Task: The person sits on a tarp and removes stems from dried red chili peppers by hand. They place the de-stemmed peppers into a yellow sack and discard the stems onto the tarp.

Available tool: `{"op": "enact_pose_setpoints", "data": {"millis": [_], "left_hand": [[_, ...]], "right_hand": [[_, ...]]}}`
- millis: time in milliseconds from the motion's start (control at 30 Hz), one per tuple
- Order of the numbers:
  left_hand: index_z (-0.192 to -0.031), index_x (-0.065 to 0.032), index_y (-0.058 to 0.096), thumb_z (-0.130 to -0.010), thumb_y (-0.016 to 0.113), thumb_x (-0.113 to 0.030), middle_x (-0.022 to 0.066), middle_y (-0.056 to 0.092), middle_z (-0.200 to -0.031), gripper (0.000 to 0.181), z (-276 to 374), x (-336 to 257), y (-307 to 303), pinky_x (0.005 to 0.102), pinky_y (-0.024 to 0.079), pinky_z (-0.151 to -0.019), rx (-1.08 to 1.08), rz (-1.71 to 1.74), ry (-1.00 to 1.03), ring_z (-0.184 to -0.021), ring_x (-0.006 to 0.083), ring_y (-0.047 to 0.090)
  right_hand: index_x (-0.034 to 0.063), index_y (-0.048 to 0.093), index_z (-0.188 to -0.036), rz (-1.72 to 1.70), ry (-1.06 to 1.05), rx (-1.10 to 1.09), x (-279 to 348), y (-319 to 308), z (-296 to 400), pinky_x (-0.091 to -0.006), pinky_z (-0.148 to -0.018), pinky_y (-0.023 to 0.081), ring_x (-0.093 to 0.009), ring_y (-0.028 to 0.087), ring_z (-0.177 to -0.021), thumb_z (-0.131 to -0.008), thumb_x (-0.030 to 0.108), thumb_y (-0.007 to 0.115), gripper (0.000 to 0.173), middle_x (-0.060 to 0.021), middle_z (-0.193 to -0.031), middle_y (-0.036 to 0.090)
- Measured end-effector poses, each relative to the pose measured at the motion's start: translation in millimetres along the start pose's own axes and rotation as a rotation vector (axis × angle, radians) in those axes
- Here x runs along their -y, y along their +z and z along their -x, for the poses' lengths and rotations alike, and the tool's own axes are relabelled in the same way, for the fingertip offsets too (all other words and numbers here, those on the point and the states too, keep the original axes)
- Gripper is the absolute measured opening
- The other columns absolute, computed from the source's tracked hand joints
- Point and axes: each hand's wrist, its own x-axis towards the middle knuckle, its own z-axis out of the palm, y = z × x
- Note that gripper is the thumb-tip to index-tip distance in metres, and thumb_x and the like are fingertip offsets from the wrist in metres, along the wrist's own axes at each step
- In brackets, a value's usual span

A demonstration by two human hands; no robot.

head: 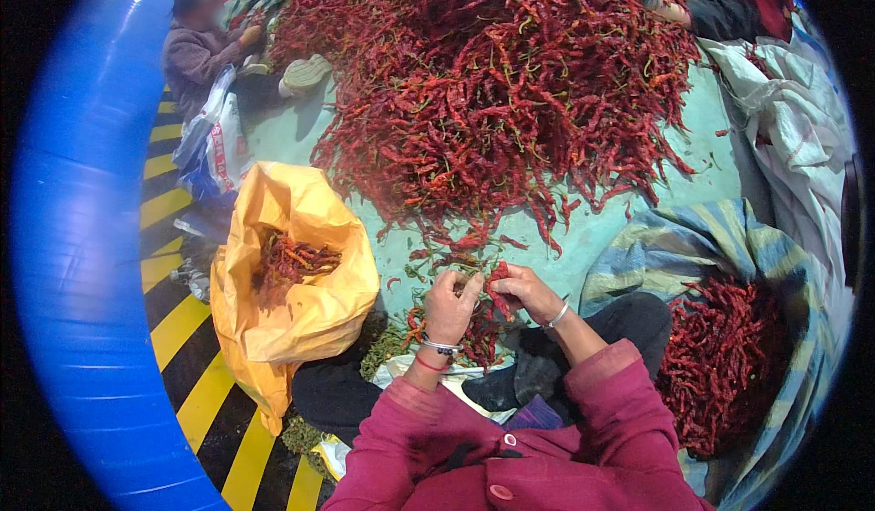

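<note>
My right hand (530,293) grips a dried red chilli pepper (501,284) between thumb and fingers, perhaps more than one. Close beside it on the left, my left hand (450,311) has its thumb and fingertips drawn together near the pepper's upper end. Whether those fingertips pinch a stem is too small to see. Under both hands, loose chillies (482,336) lie between my crossed legs, with green stems (472,262) just beyond. Ahead, a large heap of red chillies (506,101) covers much of the pale green sheet (711,148).
To the left stands an open yellow woven sack (314,220) with some chillies inside. A striped blue-and-yellow sack (636,251) on the right holds many chillies (714,360). Another person (198,60) sits at the far left; a second person's legs (728,8) show at far right. White sacking (796,101) lies along the right.
</note>
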Motion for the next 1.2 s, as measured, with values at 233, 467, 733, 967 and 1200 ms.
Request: {"op": "enact_pose_setpoints", "data": {"millis": [233, 467, 733, 967, 1200], "left_hand": [[-0.082, 0.0013, 0.060, -0.077, 0.062, -0.013, 0.0053, 0.057, -0.079, 0.015, -5, 9, -2, 0.0214, 0.041, -0.065, 0.144, 0.600, -0.111, -0.071, 0.0099, 0.052], [-0.074, -0.0018, 0.057, -0.078, 0.058, -0.011, 0.0037, 0.055, -0.069, 0.010, -2, 1, -4, 0.0245, 0.041, -0.054, 0.189, 0.642, -0.245, -0.062, 0.0116, 0.052], [-0.084, -0.0038, 0.056, -0.081, 0.053, -0.013, 0.0041, 0.057, -0.075, 0.010, 1, 46, -7, 0.0236, 0.045, -0.055, 0.485, 1.045, -0.558, -0.064, 0.0120, 0.055], [-0.085, -0.0003, 0.061, -0.075, 0.060, -0.006, 0.0057, 0.058, -0.080, 0.012, 34, 27, -16, 0.0246, 0.043, -0.069, 0.160, 0.371, -0.085, -0.076, 0.0128, 0.055], [-0.076, -0.0011, 0.057, -0.080, 0.058, -0.009, 0.0003, 0.053, -0.070, 0.009, 39, 30, -14, 0.0193, 0.038, -0.052, 0.176, 0.612, -0.306, -0.058, 0.0054, 0.046]], "right_hand": [[0.0081, 0.053, -0.078, -0.071, 0.100, 0.098, 3, 4, 2, -0.0186, -0.043, 0.030, -0.004, 0.040, -0.048, -0.078, 0.023, 0.057, 0.015, 0.0053, -0.059, 0.046], [0.0061, 0.055, -0.080, -0.082, -0.033, 0.123, -4, 6, 3, -0.0184, -0.044, 0.031, -0.004, 0.041, -0.049, -0.080, 0.020, 0.059, 0.015, 0.0037, -0.062, 0.050], [0.0034, 0.057, -0.088, 0.040, 0.031, 0.212, -12, 11, 1, -0.0198, -0.061, 0.038, -0.005, 0.048, -0.066, -0.081, 0.017, 0.054, 0.016, 0.0017, -0.072, 0.055], [0.0022, 0.052, -0.086, 0.580, -0.156, 0.249, -53, 12, -5, -0.0321, -0.059, 0.043, -0.018, 0.052, -0.060, -0.083, 0.033, 0.048, 0.031, -0.0115, -0.065, 0.054], [0.0036, 0.051, -0.079, 0.684, -0.296, 0.240, -41, 23, 1, -0.0385, -0.058, 0.042, -0.030, 0.055, -0.062, -0.084, 0.033, 0.048, 0.030, -0.0160, -0.066, 0.055]]}}
